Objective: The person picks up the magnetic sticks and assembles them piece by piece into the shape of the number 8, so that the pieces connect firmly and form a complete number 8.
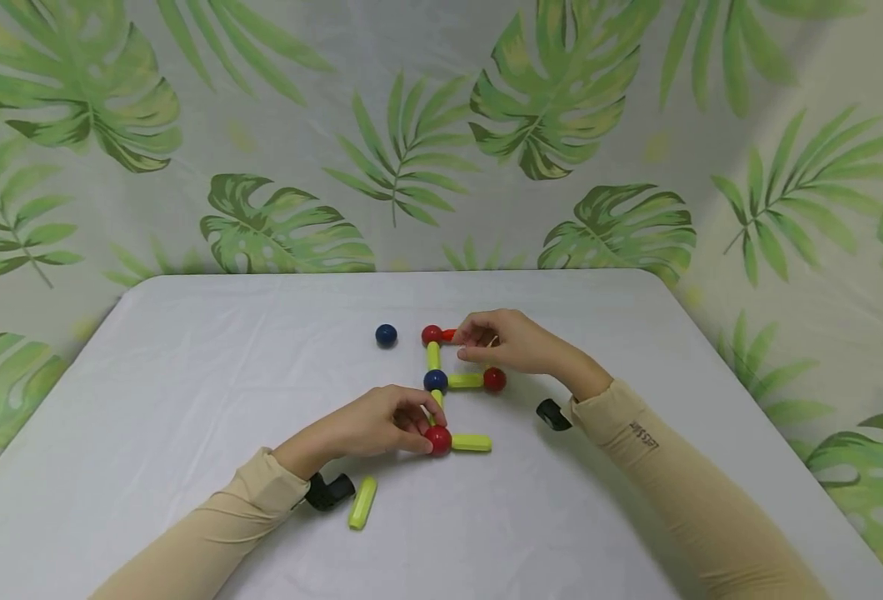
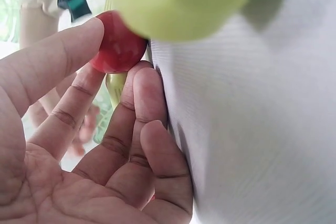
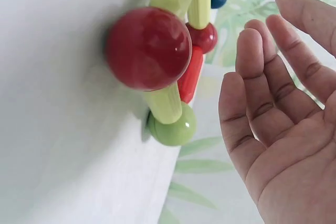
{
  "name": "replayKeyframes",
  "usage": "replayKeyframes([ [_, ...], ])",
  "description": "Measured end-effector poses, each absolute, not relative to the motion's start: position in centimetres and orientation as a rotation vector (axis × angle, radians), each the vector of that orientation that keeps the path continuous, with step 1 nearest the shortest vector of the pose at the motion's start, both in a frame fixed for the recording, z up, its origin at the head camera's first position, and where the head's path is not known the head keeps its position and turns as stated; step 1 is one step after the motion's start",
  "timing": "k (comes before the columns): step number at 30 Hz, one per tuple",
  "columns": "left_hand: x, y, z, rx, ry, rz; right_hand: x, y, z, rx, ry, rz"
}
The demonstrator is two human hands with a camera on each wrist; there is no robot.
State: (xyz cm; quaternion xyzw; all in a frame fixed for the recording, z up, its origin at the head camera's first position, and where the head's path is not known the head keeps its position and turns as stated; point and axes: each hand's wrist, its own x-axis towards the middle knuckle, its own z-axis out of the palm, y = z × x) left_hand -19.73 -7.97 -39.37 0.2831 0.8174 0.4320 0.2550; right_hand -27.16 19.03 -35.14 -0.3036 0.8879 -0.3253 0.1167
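Note:
Red and blue balls joined by yellow-green rods form a frame lying on the table. My left hand (image 1: 370, 421) pinches the near red ball (image 1: 437, 440) between thumb and fingers; a yellow-green rod (image 1: 471, 442) sticks out from its right side. Over the far right part hovers my right hand (image 1: 512, 340), fingers loosely bent, holding nothing. In the right wrist view, a green ball (image 3: 172, 127) joins a red rod (image 3: 190, 74) and a yellow-green rod (image 3: 165, 103) from the right red ball (image 3: 149, 48). The blue ball (image 1: 436, 381) sits mid-frame, below the far red ball (image 1: 431, 335).
A loose dark blue ball (image 1: 386, 336) rests left of the far red ball. One loose yellow-green rod (image 1: 362, 502) lies near the left wrist. Both wrists carry black cameras. Behind the white table (image 1: 209, 350) hangs a leaf-patterned cloth (image 1: 426, 225).

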Motion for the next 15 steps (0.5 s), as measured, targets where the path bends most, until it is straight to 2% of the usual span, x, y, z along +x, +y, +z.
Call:
replayKeyframes([
  [15, -19.8, -8.1, -39.6, 0.790, 2.206, 1.193, -32.1, 13.4, -35.8, -0.966, 2.595, -0.890],
])
